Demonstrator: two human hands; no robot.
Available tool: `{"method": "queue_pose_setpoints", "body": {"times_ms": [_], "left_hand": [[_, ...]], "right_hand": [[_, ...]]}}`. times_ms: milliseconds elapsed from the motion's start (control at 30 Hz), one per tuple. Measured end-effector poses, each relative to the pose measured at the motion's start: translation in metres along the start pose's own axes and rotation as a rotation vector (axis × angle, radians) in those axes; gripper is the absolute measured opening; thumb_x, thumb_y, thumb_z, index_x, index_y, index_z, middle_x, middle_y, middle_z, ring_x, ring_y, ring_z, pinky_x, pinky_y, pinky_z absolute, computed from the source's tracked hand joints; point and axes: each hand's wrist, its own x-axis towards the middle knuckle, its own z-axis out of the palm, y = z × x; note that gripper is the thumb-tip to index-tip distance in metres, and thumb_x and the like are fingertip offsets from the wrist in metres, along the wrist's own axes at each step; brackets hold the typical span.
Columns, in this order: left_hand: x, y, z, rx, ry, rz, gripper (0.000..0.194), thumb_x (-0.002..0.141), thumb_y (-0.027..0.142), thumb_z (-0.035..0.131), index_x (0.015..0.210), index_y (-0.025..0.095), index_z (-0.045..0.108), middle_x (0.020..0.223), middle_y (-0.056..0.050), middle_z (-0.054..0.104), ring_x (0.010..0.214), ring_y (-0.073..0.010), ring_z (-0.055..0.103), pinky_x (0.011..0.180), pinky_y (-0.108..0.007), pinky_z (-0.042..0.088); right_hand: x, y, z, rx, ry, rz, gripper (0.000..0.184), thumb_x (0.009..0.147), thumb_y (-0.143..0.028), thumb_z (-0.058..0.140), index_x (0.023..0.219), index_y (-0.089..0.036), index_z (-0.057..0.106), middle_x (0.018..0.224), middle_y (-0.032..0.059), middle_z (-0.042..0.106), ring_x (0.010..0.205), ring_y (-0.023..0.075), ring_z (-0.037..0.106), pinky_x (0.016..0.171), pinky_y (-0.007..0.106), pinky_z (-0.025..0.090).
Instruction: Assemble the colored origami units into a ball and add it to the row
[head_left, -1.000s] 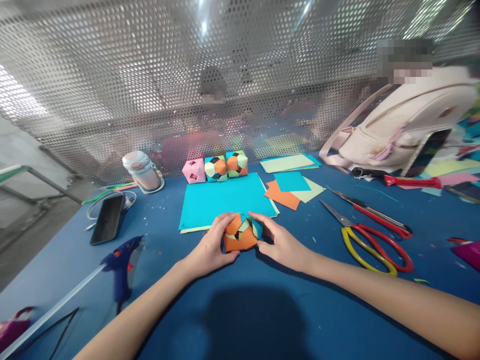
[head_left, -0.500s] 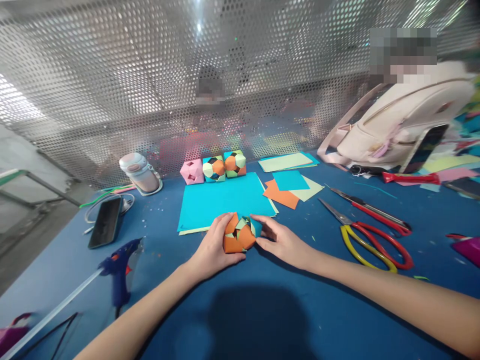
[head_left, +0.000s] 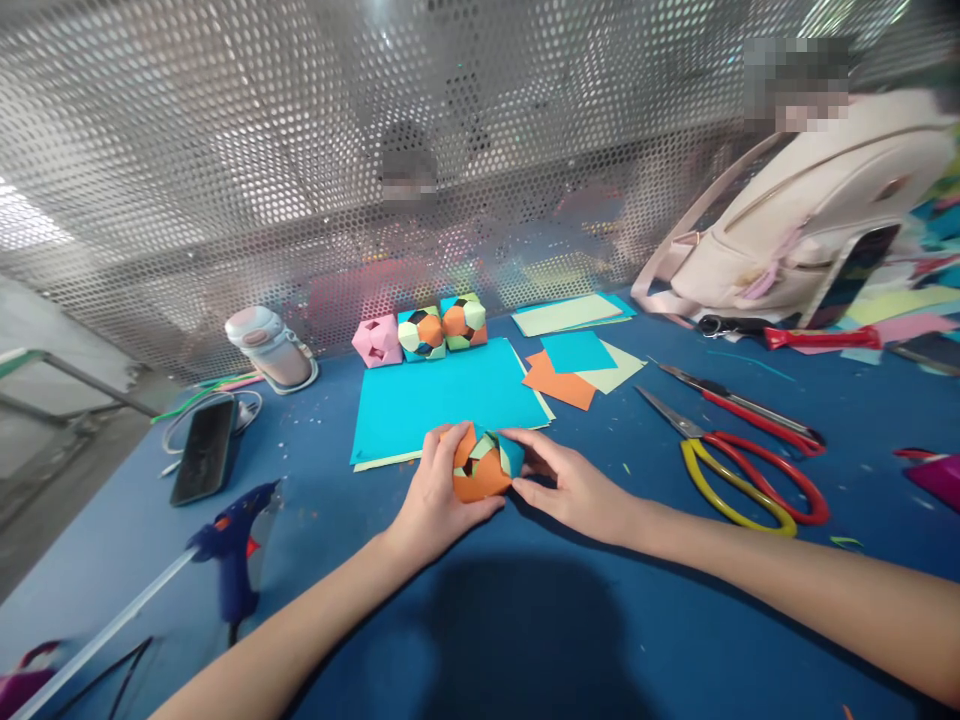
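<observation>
Between my hands is a folded paper ball (head_left: 482, 477) in orange, blue and pale green, with gaps between its folded panels. My left hand (head_left: 442, 490) wraps its left side, thumb along the lower front. On the right, my right hand (head_left: 574, 490) pinches the blue corner with thumb and fingers. Just behind lies a stack of blue paper sheets (head_left: 427, 395). Finished-looking paper balls stand at its far edge: a pink one (head_left: 377, 340), a green-orange-blue one (head_left: 421, 333) and a similar one (head_left: 465, 321).
Right of the hands lie scissors (head_left: 739, 470), a utility knife (head_left: 750, 410) and paper squares (head_left: 559, 380). On the left are a glue gun (head_left: 234, 545), a phone (head_left: 204, 452) and a bottle (head_left: 271, 348). A backpack (head_left: 817, 220) leans against the perforated metal panel (head_left: 300, 150).
My left hand has shifted its grip, its fingers and thumb reaching further round the paper ball. The right hand keeps its pinch. The view has moved slightly.
</observation>
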Motion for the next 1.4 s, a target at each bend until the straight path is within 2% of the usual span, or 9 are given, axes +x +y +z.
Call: {"method": "queue_pose_setpoints", "body": {"times_ms": [167, 333, 533, 667, 867, 1000, 1100, 1267, 1400], "left_hand": [[0.001, 0.002, 0.004, -0.011, -0.031, -0.075, 0.085, 0.068, 0.024, 0.079, 0.135, 0.029, 0.026, 0.128, -0.011, 0.039, 0.125, -0.032, 0.047, 0.105, -0.054, 0.041], [0.003, 0.004, -0.002, -0.066, -0.091, -0.062, 0.092, 0.064, 0.028, 0.082, 0.136, 0.026, 0.025, 0.146, -0.018, 0.026, 0.142, -0.038, 0.026, 0.111, -0.057, 0.032], [0.002, 0.003, -0.016, -0.103, -0.28, -0.059, 0.101, 0.065, 0.011, 0.073, 0.145, 0.028, 0.015, 0.156, -0.017, 0.009, 0.146, -0.0358, 0.015, 0.114, -0.054, 0.029], [0.002, -0.001, -0.015, -0.086, -0.259, -0.001, 0.095, 0.068, 0.007, 0.067, 0.145, 0.026, 0.016, 0.154, -0.019, 0.017, 0.145, -0.035, 0.018, 0.114, -0.054, 0.031], [0.013, 0.004, -0.01, -0.072, -0.2, 0.057, 0.089, 0.067, 0.004, 0.063, 0.143, 0.022, 0.02, 0.145, -0.02, 0.028, 0.142, -0.0333, 0.027, 0.113, -0.054, 0.032], [0.043, 0.006, -0.009, -0.074, -0.161, 0.074, 0.09, 0.063, 0.004, 0.063, 0.142, 0.021, 0.022, 0.141, -0.017, 0.033, 0.138, -0.0317, 0.033, 0.113, -0.052, 0.034], [0.08, 0.002, -0.006, -0.073, -0.194, 0.063, 0.093, 0.061, 0.007, 0.067, 0.142, 0.021, 0.023, 0.14, -0.015, 0.036, 0.135, -0.0306, 0.038, 0.114, -0.051, 0.032], [0.157, -0.012, 0.007, -0.028, -0.193, 0.064, 0.097, 0.056, 0.006, 0.073, 0.142, 0.011, 0.029, 0.139, -0.019, 0.04, 0.133, -0.0327, 0.039, 0.114, -0.046, 0.032], [0.212, -0.024, 0.02, 0.019, -0.174, 0.052, 0.098, 0.057, 0.01, 0.079, 0.142, 0.008, 0.03, 0.141, -0.02, 0.041, 0.132, -0.0318, 0.041, 0.111, -0.042, 0.036]], "right_hand": [[0.002, 0.004, 0.0, -0.077, 0.008, -0.001, 0.053, 0.084, -0.027, 0.052, 0.135, -0.017, 0.046, 0.131, 0.0132, 0.057, 0.102, 0.0239, 0.063, 0.089, 0.042, 0.053], [0.001, 0.003, -0.001, -0.143, 0.018, -0.043, 0.054, 0.085, -0.026, 0.05, 0.138, -0.018, 0.045, 0.139, 0.0135, 0.051, 0.119, 0.0272, 0.056, 0.097, 0.045, 0.049], [-0.002, -0.005, -0.003, -0.222, -0.076, -0.015, 0.079, 0.077, -0.026, 0.061, 0.149, -0.016, 0.028, 0.156, 0.0149, 0.027, 0.143, 0.0311, 0.025, 0.115, 0.05, 0.029], [-0.001, -0.006, 0.002, -0.245, -0.095, -0.008, 0.087, 0.076, -0.024, 0.064, 0.151, -0.017, 0.021, 0.158, 0.0153, 0.019, 0.145, 0.03, 0.018, 0.117, 0.049, 0.024], [0.005, -0.008, 0.001, -0.238, -0.033, -0.072, 0.081, 0.076, -0.017, 0.059, 0.149, -0.02, 0.026, 0.154, 0.0137, 0.031, 0.143, 0.0293, 0.026, 0.116, 0.049, 0.027], [0.02, -0.017, -0.017, -0.172, 0.035, -0.042, 0.081, 0.071, -0.014, 0.061, 0.147, -0.018, 0.031, 0.145, 0.0149, 0.044, 0.131, 0.0321, 0.046, 0.108, 0.049, 0.039], [0.044, -0.017, -0.039, -0.072, 0.043, 0.068, 0.09, 0.066, -0.012, 0.063, 0.148, -0.012, 0.027, 0.131, 0.0173, 0.055, 0.104, 0.0305, 0.064, 0.091, 0.045, 0.052], [0.101, 0.002, -0.083, -0.045, 0.117, 0.033, 0.086, 0.062, -0.005, 0.063, 0.143, -0.012, 0.034, 0.134, 0.0134, 0.053, 0.112, 0.0273, 0.058, 0.097, 0.04, 0.047], [0.144, 0.019, -0.116, -0.014, 0.222, 0.037, 0.063, 0.076, -0.009, 0.067, 0.134, -0.014, 0.045, 0.135, 0.0123, 0.051, 0.119, 0.0259, 0.053, 0.099, 0.041, 0.045]]}}
